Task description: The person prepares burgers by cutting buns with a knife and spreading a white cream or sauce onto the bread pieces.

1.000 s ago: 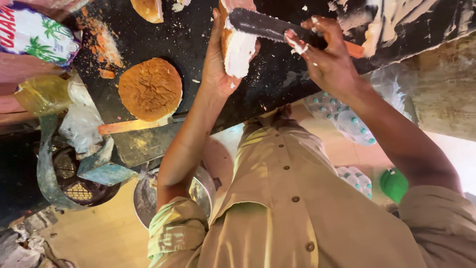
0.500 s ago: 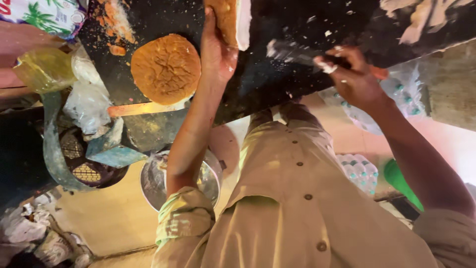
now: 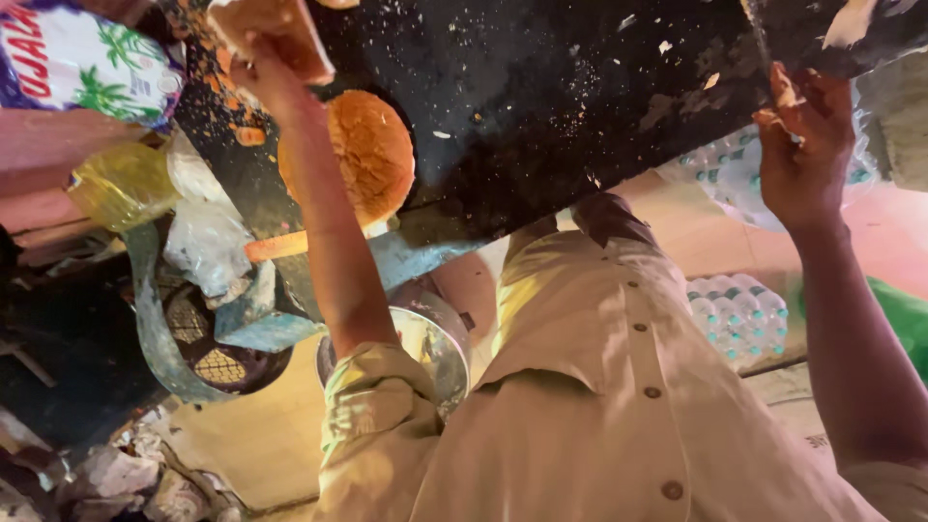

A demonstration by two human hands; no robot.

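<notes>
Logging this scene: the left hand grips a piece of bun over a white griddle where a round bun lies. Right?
No: the head view shows the griddle is black. The left hand does grip a piece of bun over it, where a round bun lies.

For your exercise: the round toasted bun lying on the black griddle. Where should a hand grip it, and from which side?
Grip the round bun across its outer rim, probably coming from the free side facing the open griddle. It lies flat, domed crust showing; the left hand and forearm cross its other edge.

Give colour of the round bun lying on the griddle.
Golden-orange round bun, on the black griddle; head view.
</notes>
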